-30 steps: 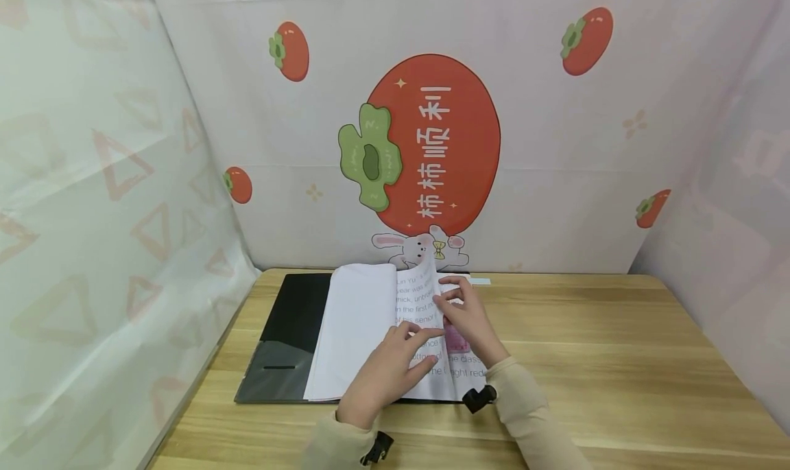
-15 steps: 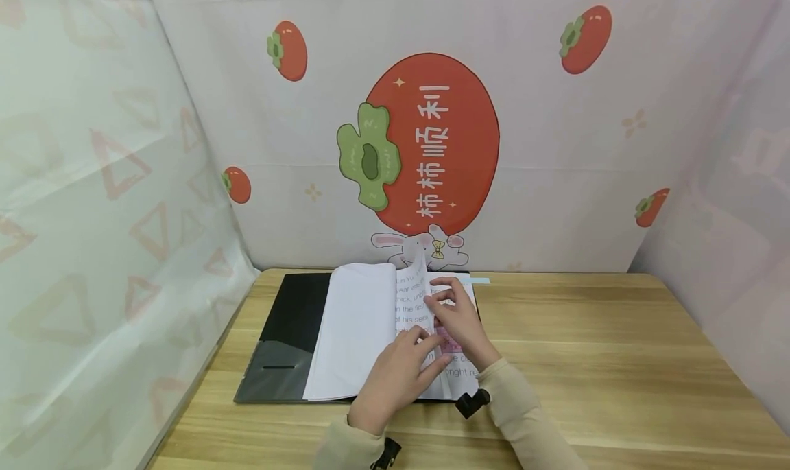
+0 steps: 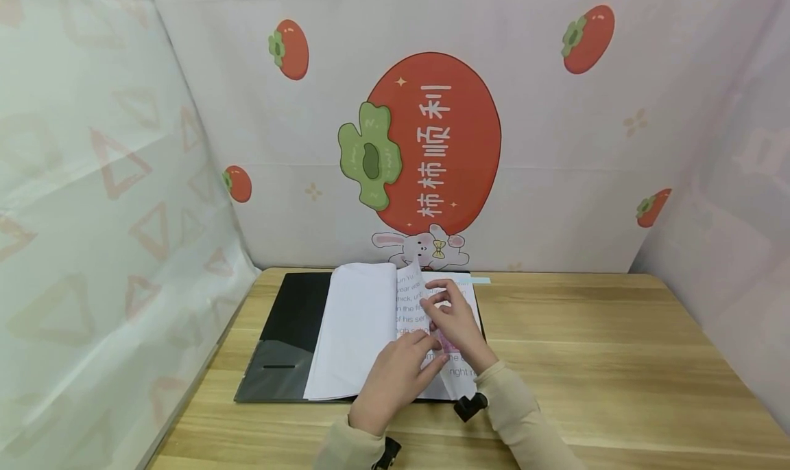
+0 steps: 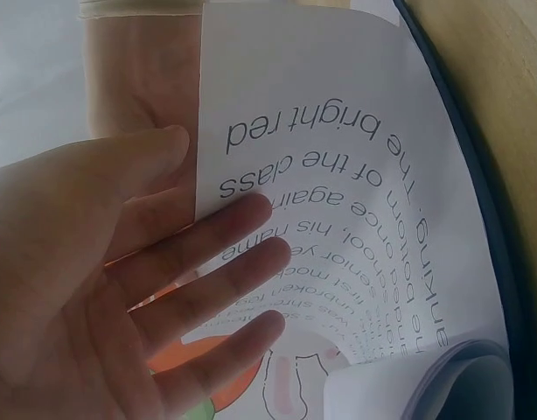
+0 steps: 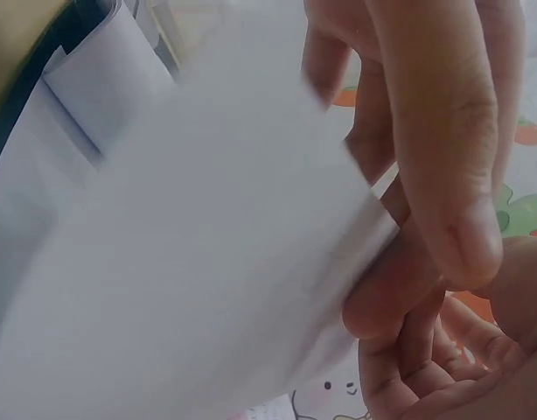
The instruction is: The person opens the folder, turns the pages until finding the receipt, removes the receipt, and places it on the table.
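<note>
A black folder [image 3: 278, 377] lies spread flat on the table with a stack of white sheets [image 3: 358, 326] turned over to its left side. A printed page [image 3: 409, 300] stands partly lifted near the middle. My right hand [image 3: 458, 322] pinches its free edge, and the page's blank back [image 5: 181, 227] fills much of the right wrist view. My left hand [image 3: 395, 370] is low over the same page. Its fingers [image 4: 242, 262] are loosely extended across the text in the left wrist view, with the thumb beside the page edge. A pink patch [image 3: 450, 344] shows partly behind the right hand.
The wooden table [image 3: 586, 360] extends to the right of the folder. A light blue tab [image 3: 481, 280] sticks out at the folder's upper right. A white backdrop [image 3: 549, 175] with persimmon prints rises at the table's far edge.
The lifted page's edge has moved left, followed by my right hand, showing more of the sheet underneath. My left hand has shifted slightly to the right.
</note>
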`<state>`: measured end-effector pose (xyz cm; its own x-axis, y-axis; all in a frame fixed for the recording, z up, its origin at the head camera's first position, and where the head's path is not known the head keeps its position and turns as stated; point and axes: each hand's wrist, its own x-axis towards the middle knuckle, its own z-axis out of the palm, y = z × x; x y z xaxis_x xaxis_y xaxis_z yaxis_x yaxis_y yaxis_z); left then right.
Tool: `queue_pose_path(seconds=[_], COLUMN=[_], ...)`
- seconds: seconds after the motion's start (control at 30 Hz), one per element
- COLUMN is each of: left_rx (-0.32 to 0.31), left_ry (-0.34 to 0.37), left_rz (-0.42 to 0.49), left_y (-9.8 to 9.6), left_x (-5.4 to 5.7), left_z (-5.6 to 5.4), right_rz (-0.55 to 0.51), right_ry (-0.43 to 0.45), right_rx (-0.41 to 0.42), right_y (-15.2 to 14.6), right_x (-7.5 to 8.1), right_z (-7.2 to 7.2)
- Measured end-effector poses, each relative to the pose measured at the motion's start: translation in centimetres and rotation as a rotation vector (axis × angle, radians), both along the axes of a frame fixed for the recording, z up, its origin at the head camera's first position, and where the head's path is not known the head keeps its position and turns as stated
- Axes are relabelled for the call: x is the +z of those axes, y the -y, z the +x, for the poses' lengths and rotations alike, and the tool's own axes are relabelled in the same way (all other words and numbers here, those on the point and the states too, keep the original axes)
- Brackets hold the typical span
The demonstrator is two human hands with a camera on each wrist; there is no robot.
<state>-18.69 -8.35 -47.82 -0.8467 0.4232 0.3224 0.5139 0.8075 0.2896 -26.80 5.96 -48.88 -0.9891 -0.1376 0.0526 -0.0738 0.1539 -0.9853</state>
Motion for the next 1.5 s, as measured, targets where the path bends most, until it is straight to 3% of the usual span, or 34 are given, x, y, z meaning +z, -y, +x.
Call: queue_pose_path(seconds=[0.43,0.63,0.8,1.2,1.5], left_rx=[-0.006,0.021,0.042,0.195,0.261], left_ry=[0.054,0.052,0.096,0.201,0.233], left_rz=[0.032,0.062,0.063,0.128,0.153], left_y=[0.4,0.9,1.5,5.3,6.9], left_x=[0.7,1.1,1.2,1.9,2.5], left_z=[0.2,0.2,0.0,-0.8,-0.8], right_rz=[0.018,0.003,0.017,0.053,0.044], right_ry=[-0.041,-0.041,-0.036,-0.008,0.006], right_rx=[0.022,0.018,0.007,-0.033,-0.045], right_y=[-0.2,-0.4,-0.8,-2.1,-2.8], right_x=[0.4,0.5,0.1,-0.2,-0.2], right_z=[-0.1,-0.5,-0.9,-1.6,-1.8])
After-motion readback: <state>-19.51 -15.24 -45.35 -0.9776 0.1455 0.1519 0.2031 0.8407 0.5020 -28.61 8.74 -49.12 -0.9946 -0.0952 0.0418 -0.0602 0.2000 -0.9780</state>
